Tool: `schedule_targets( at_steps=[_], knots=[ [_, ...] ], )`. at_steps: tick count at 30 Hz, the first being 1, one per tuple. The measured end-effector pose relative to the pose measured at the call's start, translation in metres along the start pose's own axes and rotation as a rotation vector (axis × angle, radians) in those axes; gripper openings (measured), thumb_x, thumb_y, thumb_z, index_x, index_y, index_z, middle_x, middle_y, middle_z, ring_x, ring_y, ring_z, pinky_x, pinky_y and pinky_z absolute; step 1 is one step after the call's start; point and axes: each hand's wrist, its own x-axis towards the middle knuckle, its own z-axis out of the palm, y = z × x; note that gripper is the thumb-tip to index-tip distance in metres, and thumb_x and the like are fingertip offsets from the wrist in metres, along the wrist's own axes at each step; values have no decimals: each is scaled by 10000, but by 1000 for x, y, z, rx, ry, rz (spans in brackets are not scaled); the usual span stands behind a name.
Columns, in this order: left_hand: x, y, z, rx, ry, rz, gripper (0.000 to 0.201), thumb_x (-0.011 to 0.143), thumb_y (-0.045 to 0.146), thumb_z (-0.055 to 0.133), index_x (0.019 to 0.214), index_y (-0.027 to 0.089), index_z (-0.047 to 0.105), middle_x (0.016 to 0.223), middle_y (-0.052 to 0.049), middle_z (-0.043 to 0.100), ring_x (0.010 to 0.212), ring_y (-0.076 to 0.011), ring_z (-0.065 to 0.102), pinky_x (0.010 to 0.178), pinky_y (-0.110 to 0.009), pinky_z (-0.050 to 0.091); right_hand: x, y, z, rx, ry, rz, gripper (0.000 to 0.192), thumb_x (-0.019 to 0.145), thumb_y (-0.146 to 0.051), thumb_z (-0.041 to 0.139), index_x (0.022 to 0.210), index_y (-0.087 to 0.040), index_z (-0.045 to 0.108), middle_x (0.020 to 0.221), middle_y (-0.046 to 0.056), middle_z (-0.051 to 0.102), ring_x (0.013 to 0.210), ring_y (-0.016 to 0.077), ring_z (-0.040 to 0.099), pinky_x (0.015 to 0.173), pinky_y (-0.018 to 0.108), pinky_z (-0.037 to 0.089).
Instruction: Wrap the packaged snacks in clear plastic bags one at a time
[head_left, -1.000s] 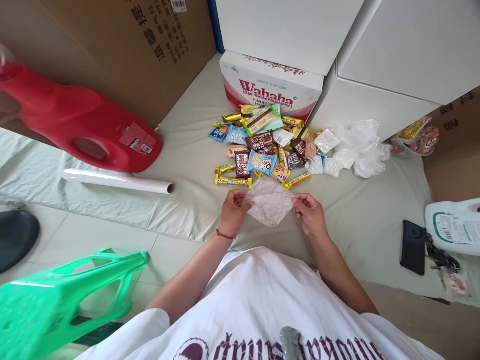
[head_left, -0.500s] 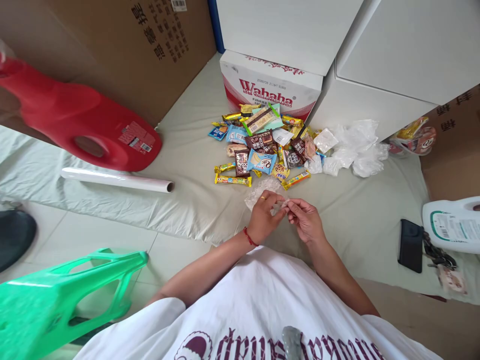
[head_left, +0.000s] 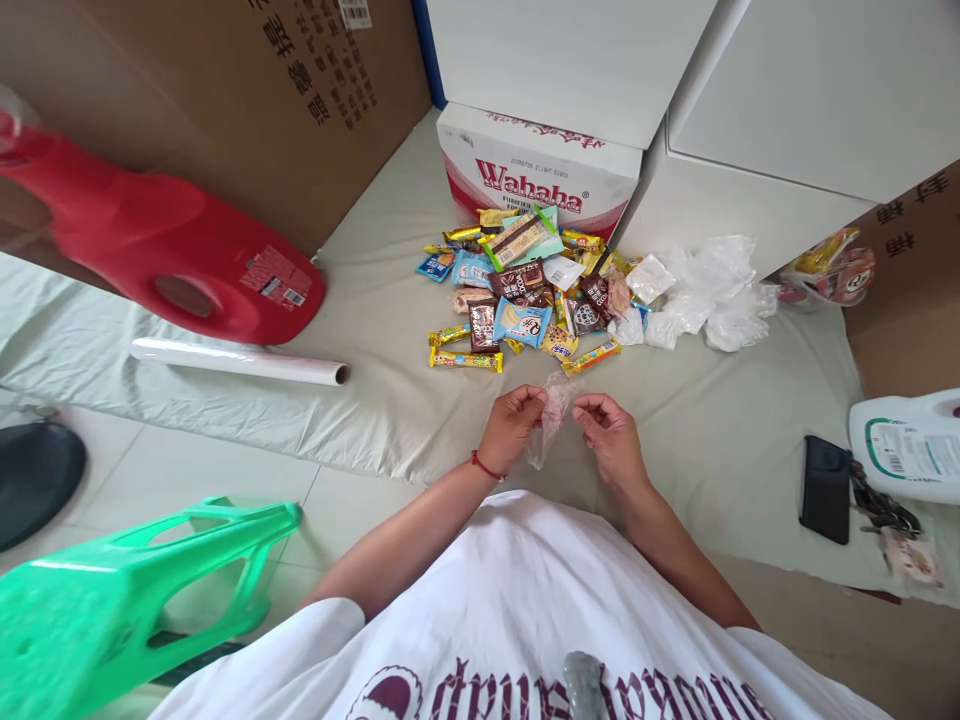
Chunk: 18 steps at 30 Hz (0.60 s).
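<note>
A crumpled clear plastic bag (head_left: 553, 410) hangs from my left hand (head_left: 514, 425), pinched between its thumb and fingers. My right hand (head_left: 609, 432) is just right of the bag, its thumb and index finger closed together; whether it grips an edge of the thin plastic, I cannot make out. Beyond both hands lies a heap of wrapped snacks. Among them are a light blue packet (head_left: 523, 322), a brown cocoa packet (head_left: 484, 326) and yellow snack sticks (head_left: 465, 360). Right of the heap sits a pile of crumpled clear bags (head_left: 712, 290).
A Wahaha carton (head_left: 536, 165) stands behind the snacks. At left are a large red detergent bottle (head_left: 202, 260), a plastic-film roll (head_left: 240, 362) and a green stool (head_left: 150, 590). To the right lie a black phone (head_left: 825, 490), keys (head_left: 881, 505) and a white bottle (head_left: 911, 450).
My hands have moved apart from touching fingertips. The bag, earlier spread beyond my left hand, now hangs between the hands from the left fingers.
</note>
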Motion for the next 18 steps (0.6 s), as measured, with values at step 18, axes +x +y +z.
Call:
schedule_targets(
  at_steps=[18],
  knots=[
    [-10, 14, -2, -185, -52, -197, 374, 667, 477, 804, 771, 197, 580, 715, 19, 658, 632, -141, 665, 596, -271, 566, -4, -2, 4, -333, -73, -272, 126, 861, -380, 740, 901, -266, 709, 859, 2, 594, 677, 150, 504, 667, 302, 443]
  ],
)
